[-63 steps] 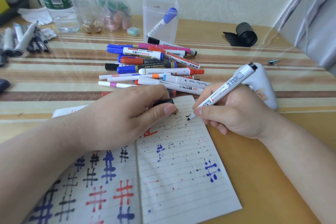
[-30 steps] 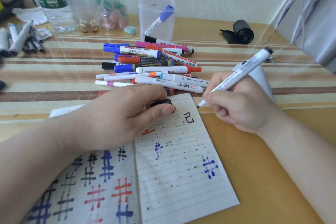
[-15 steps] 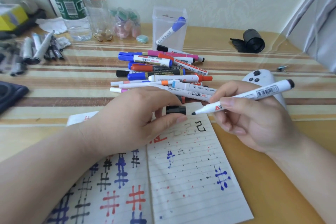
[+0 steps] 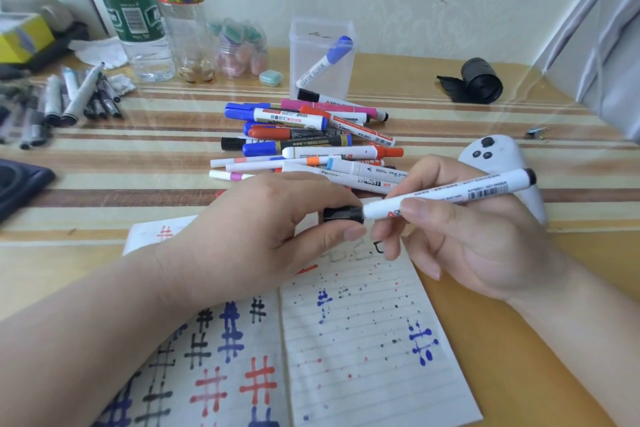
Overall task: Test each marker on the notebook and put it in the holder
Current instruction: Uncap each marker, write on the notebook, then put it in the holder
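Head view: I see a wooden table (image 4: 519,340), with a striped cloth (image 4: 121,163) across the back half. An open lined notebook (image 4: 363,340) lies at the near edge, hash marks in black, blue and red on its pages. The marker pile (image 4: 304,135) sits just beyond the notebook. The clear holder (image 4: 304,42) stands behind the pile, with one blue-capped marker (image 4: 323,62) leaning inside. A white controller (image 4: 491,156) is partly hidden behind the right hand (image 4: 467,243).

Both hands are over the notebook's top edge. The right hand grips the white marker (image 4: 450,192), thumb on top of the barrel near the front, other fingers curled under. The marker's long axis runs roughly left-right: writing end points left, black tail end points right and slightly up. It is off the paper.

The left hand (image 4: 263,232) pinches the black cap (image 4: 343,214), index finger above, thumb below, fingers clamped on it. The cap's open end meets the marker's nose; I cannot tell if it is pushed home.
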A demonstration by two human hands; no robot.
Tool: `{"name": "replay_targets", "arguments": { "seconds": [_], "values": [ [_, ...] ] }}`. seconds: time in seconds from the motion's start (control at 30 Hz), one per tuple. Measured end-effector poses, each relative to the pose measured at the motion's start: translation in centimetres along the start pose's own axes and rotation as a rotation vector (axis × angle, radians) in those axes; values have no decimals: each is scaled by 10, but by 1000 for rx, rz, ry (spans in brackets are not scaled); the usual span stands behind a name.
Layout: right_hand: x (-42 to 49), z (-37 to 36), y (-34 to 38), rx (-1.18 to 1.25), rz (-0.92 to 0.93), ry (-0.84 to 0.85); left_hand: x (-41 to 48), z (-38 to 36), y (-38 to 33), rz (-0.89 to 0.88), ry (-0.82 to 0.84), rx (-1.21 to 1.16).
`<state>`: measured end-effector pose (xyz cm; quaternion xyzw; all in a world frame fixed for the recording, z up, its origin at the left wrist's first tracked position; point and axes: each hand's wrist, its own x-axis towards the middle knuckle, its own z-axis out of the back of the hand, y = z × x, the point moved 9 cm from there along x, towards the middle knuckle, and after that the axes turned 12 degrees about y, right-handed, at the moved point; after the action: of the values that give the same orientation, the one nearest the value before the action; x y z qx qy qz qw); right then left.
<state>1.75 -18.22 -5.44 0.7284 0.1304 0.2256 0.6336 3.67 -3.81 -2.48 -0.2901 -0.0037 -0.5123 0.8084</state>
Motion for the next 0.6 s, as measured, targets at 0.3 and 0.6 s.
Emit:
{"name": "replay_targets", "arguments": {
  "seconds": [0.3, 0.6],
  "values": [
    [-2, 23, -1, 112, 60, -156, -5, 13, 4, 37, -102, -8],
    [-14, -19, 14, -551, 117, -125, -16, 0, 34, 238, -116, -602]
  ]
}}
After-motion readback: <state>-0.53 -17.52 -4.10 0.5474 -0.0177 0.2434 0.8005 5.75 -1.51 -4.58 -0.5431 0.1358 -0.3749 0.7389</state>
